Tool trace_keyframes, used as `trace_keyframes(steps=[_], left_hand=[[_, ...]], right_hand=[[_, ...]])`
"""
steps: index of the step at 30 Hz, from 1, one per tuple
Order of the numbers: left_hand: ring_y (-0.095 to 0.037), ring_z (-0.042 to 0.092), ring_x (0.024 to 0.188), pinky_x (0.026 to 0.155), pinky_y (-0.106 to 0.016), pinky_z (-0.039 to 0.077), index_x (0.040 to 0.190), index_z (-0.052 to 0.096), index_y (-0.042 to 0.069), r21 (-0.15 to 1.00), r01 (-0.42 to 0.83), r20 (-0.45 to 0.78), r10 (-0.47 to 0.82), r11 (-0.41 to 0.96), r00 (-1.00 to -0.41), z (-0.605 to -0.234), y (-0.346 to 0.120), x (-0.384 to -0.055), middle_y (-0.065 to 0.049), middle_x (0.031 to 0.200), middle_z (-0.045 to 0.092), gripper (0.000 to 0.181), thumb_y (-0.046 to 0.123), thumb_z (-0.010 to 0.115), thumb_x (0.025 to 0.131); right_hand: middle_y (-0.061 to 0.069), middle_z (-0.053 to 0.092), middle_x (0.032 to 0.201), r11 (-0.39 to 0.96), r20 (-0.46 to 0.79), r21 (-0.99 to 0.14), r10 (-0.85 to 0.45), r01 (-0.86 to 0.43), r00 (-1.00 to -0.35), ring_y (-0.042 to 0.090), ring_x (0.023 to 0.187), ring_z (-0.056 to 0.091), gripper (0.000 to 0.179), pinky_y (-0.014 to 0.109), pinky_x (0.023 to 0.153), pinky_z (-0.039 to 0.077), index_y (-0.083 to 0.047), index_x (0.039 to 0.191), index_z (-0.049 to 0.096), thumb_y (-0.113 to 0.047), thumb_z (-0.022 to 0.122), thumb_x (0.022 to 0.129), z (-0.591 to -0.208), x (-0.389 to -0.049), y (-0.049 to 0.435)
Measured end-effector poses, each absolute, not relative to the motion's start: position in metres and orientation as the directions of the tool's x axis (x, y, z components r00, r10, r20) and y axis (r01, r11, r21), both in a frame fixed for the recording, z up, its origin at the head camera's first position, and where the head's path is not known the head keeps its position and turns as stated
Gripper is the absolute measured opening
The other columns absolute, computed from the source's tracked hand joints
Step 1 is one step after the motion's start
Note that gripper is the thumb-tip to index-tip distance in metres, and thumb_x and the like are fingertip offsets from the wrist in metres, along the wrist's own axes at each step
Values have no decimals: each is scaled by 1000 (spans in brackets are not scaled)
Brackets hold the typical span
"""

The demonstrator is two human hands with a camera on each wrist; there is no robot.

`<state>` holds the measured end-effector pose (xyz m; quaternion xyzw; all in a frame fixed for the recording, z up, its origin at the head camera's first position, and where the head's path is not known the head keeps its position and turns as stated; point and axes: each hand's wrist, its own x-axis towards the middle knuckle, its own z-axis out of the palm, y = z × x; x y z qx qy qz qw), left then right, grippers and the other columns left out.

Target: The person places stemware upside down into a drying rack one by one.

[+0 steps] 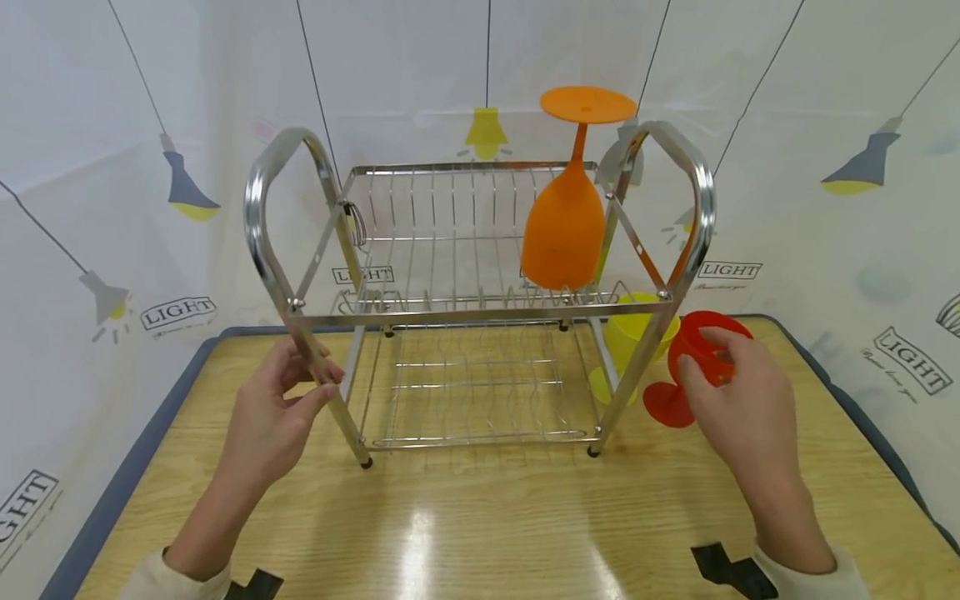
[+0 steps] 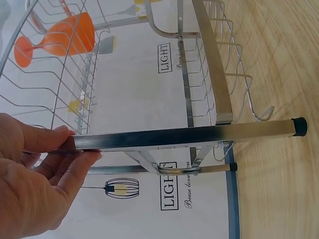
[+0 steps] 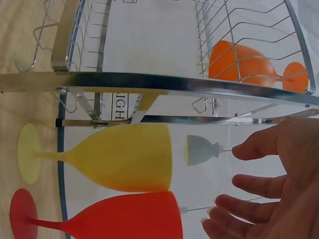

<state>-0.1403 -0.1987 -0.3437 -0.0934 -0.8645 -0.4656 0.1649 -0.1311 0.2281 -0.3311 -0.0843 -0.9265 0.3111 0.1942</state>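
A two-tier metal dish rack (image 1: 480, 316) stands on the table. My left hand (image 1: 258, 429) pinches its front left post between thumb and fingers; the left wrist view shows this grip on the flat metal post (image 2: 174, 137). Upside down on the upper tier, at the right, is an orange plastic goblet (image 1: 564, 237) with its foot on top. My right hand (image 1: 753, 408) is off the rack's right side, fingers apart and holding nothing. Nearest to it is an upright red goblet (image 3: 134, 216), partly hidden behind the hand in the head view. Beside that stands a yellow goblet (image 3: 124, 157).
The lower wire tier (image 1: 480, 385) sits just above the wooden table (image 1: 480, 517). Behind and at both sides hangs a white cloth (image 1: 420, 75) printed with lamps. A small wire holder (image 1: 356, 225) hangs at the upper tier's left end.
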Motion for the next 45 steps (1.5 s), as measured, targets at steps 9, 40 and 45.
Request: trace_keyframes(steps=[9,40,45], left_hand=[[1,62,90,74,-16,57,117,53,3,775,330,382,16,539,-924,-346,-198,-141,-11,97,67,35,-10,64,86],[-9,65,94,75,-19,58,120,53,5,781,309,362,10,542,-932,-348,-198,-138,-11,100,68,38,-8,66,87],[-6,64,93,75,-17,57,119,53,5,777,318,370,13,544,-929,-347,-198,-139,-10,99,67,37,-7,66,87]], right_hand=[[29,49,129,784,306,-615,335,83,-891,44,108,47,53,53,72,51,5,137,48,-21,60,92,-345,-137,240],[17,26,155,499,109,-851,472,163,-875,40,137,31,106,64,98,45,-20,154,-9,-27,72,86,-416,-171,272],[11,30,153,479,139,-868,485,130,-863,34,136,33,98,61,100,45,-21,153,1,-27,72,86,-420,-176,274]])
